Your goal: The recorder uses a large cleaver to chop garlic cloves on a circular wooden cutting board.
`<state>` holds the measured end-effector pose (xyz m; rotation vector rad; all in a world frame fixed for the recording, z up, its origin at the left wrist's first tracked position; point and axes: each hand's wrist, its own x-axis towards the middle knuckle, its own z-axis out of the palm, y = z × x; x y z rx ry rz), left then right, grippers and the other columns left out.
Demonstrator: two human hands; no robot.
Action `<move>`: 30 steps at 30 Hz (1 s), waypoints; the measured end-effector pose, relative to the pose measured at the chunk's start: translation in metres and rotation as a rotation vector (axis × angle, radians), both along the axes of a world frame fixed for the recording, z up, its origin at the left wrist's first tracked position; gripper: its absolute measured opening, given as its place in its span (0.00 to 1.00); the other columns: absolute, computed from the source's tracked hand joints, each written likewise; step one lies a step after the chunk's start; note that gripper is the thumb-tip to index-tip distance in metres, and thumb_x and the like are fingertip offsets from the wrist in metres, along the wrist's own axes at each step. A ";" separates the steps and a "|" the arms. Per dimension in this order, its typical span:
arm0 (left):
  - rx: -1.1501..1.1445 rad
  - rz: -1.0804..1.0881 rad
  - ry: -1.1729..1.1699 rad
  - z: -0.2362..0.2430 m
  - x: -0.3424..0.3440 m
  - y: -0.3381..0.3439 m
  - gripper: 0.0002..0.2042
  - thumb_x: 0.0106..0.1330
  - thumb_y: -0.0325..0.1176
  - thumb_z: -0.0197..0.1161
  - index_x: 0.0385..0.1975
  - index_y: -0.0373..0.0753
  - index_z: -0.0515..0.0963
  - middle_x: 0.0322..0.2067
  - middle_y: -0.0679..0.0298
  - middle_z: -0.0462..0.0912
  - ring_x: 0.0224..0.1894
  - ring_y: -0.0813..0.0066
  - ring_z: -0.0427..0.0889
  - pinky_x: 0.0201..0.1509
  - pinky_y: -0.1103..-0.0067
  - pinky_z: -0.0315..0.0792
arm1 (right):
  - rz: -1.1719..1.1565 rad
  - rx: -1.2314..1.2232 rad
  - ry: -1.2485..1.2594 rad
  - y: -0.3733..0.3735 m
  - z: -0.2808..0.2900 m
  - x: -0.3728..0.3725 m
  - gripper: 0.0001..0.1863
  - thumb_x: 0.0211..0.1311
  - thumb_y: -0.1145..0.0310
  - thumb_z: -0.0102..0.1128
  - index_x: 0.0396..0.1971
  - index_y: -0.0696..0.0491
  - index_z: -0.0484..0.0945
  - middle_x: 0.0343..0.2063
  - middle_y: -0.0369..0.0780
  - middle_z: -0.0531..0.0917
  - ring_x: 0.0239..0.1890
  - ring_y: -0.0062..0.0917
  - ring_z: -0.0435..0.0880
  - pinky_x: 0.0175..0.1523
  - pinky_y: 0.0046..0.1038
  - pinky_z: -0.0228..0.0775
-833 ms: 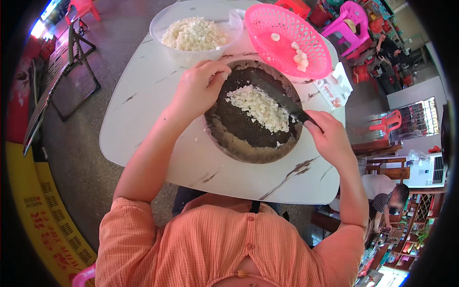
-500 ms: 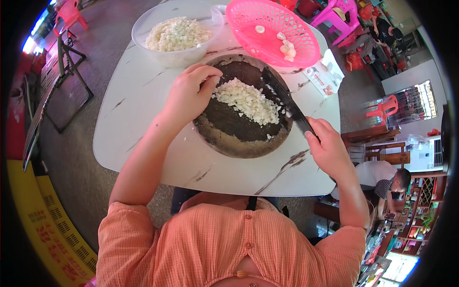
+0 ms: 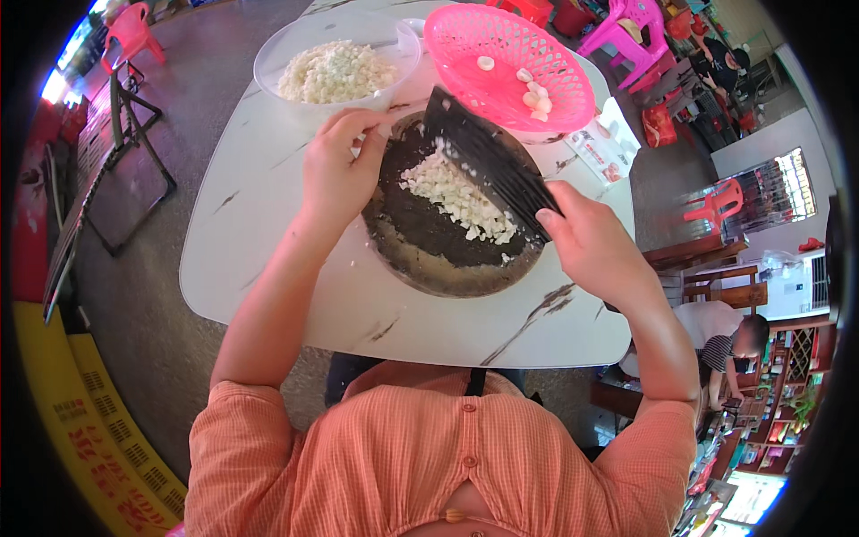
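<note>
My right hand (image 3: 591,237) grips a black cleaver (image 3: 479,157), its broad blade angled over the upper right of a round, dark chopping block (image 3: 412,259). Chopped white pieces (image 3: 456,197) lie in a heap beneath and left of the blade. At the block's upper left, my left hand (image 3: 344,170) is closed with curled fingers; what they hold, if anything, is hard to see. Just beyond it stands a clear bowl (image 3: 264,67) of finely chopped white food (image 3: 331,70). A pink perforated basket (image 3: 465,31) with several peeled cloves (image 3: 537,98) sits behind the block.
The marble-patterned table (image 3: 242,259) carries a white packet (image 3: 599,152) at right. A folding chair (image 3: 107,179) stands left, plastic chairs (image 3: 626,45) behind. A seated person in a white top (image 3: 707,327) is at lower right, another (image 3: 716,67) at upper right.
The cleaver's blade has swung up and left, showing more of its broad side, with my right hand slightly higher and further left. My left hand has risen a little.
</note>
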<state>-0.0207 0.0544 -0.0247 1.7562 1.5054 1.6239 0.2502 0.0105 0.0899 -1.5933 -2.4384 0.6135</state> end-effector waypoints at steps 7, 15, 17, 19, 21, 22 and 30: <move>0.193 0.049 -0.096 0.015 -0.009 -0.001 0.04 0.67 0.25 0.63 0.38 0.36 0.83 0.38 0.63 0.85 0.37 0.74 0.80 0.42 0.79 0.74 | 0.101 0.058 -0.048 0.000 -0.018 -0.003 0.14 0.70 0.68 0.51 0.50 0.59 0.67 0.31 0.58 0.80 0.37 0.58 0.79 0.40 0.52 0.67; 0.222 0.041 -0.109 0.013 -0.009 0.001 0.04 0.68 0.25 0.63 0.39 0.35 0.82 0.37 0.64 0.84 0.35 0.79 0.77 0.41 0.82 0.72 | 0.068 0.012 -0.087 0.006 -0.016 -0.008 0.14 0.70 0.68 0.52 0.50 0.58 0.68 0.31 0.57 0.80 0.38 0.57 0.79 0.39 0.51 0.67; 0.232 0.035 -0.097 0.011 -0.010 0.000 0.04 0.68 0.25 0.63 0.39 0.35 0.82 0.37 0.64 0.84 0.35 0.78 0.77 0.41 0.82 0.72 | 0.042 -0.007 -0.079 0.005 -0.004 -0.011 0.14 0.70 0.68 0.52 0.50 0.59 0.68 0.31 0.57 0.80 0.38 0.58 0.78 0.39 0.51 0.67; 0.230 0.043 -0.100 0.013 -0.011 -0.002 0.04 0.68 0.25 0.63 0.39 0.35 0.82 0.37 0.64 0.84 0.36 0.78 0.78 0.41 0.82 0.72 | 0.019 -0.030 -0.073 0.003 0.000 -0.012 0.14 0.70 0.68 0.52 0.49 0.59 0.68 0.30 0.57 0.80 0.38 0.58 0.78 0.39 0.50 0.67; 0.235 0.037 -0.101 0.014 -0.010 0.000 0.04 0.68 0.25 0.63 0.38 0.35 0.83 0.37 0.63 0.84 0.36 0.78 0.78 0.41 0.82 0.72 | -0.048 -0.062 -0.010 0.000 0.000 -0.011 0.14 0.70 0.68 0.52 0.49 0.59 0.68 0.30 0.57 0.80 0.38 0.57 0.78 0.40 0.50 0.67; 0.234 0.040 -0.095 0.014 -0.009 0.000 0.04 0.67 0.26 0.63 0.38 0.36 0.83 0.37 0.62 0.85 0.36 0.73 0.80 0.41 0.79 0.74 | -0.051 -0.060 -0.010 0.001 -0.003 -0.008 0.14 0.70 0.68 0.52 0.49 0.59 0.68 0.30 0.57 0.80 0.38 0.57 0.78 0.40 0.50 0.67; 0.278 0.044 -0.090 0.012 -0.011 0.001 0.04 0.66 0.25 0.63 0.37 0.37 0.83 0.37 0.61 0.85 0.35 0.72 0.82 0.40 0.78 0.76 | 0.023 -0.051 0.011 -0.006 -0.003 -0.007 0.13 0.69 0.69 0.53 0.49 0.58 0.68 0.30 0.56 0.80 0.37 0.57 0.78 0.40 0.50 0.68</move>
